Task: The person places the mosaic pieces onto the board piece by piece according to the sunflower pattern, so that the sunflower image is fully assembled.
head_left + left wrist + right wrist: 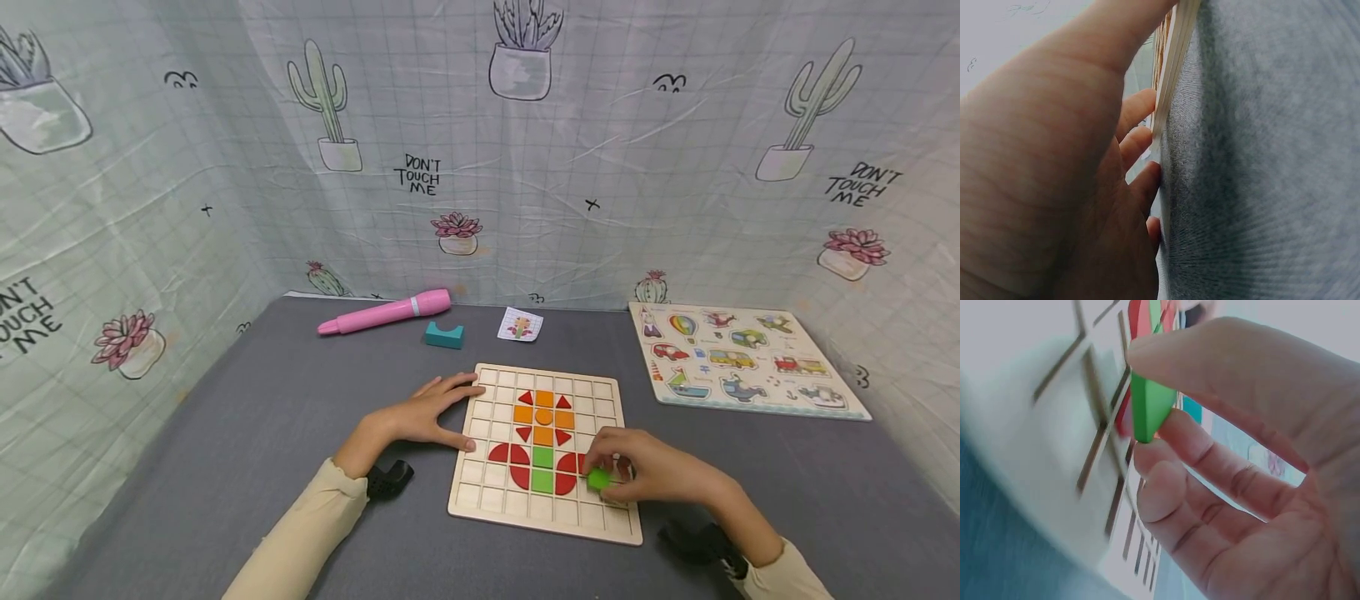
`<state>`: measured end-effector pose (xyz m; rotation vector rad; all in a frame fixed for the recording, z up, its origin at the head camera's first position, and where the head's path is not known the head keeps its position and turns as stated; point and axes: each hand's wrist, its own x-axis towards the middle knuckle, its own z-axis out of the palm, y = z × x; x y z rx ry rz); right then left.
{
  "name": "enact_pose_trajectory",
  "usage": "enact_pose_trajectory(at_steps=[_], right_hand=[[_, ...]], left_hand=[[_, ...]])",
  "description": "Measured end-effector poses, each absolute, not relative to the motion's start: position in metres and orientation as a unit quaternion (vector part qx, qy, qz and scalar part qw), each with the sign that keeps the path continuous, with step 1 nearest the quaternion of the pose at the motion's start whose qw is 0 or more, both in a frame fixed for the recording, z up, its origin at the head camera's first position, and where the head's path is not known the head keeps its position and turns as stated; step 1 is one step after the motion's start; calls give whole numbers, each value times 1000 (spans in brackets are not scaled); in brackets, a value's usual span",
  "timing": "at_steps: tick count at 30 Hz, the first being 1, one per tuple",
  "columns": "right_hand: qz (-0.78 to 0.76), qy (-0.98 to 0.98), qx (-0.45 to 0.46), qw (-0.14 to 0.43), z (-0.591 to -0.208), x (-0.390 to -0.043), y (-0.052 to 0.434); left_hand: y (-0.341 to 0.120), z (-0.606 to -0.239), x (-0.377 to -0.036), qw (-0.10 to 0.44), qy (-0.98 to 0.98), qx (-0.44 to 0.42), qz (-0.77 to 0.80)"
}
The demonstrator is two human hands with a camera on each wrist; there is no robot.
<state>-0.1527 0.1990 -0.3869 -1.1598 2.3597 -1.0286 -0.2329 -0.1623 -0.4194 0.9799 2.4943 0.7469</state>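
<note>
A square wooden grid board (491, 500) lies on the table with a pattern of red, orange and green tiles in its cells. My right hand (651, 467) pinches a green tile (598, 479) between thumb and fingers, close over the board's lower right cells. In the right wrist view the thumb lies on one edge of this tile and fingertips on the opposite one. With fingers spread, my left hand (423, 415) rests at the board's left edge, its thumb on the rim. The left wrist view shows fingertips against the board's side (1172, 69).
Behind the board lie a small pattern card (520, 325), a teal arched block (445, 335) and a pink pen-shaped object (386, 314). A vehicle picture puzzle (738, 362) sits at the back right. A cactus-print curtain (420, 100) surrounds the grey table (262, 433).
</note>
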Motion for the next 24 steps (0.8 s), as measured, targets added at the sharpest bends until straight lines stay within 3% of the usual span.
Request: enact_pose_trajectory(at_steps=[12,24], right_hand=[[-349,798,-451,194,-387,-136,157],[-306,819,-467,131,-394,-131,142]], left_hand=[[-160,-419,-233,184,881,344,266],[-163,-420,-232,180,884,340,267]])
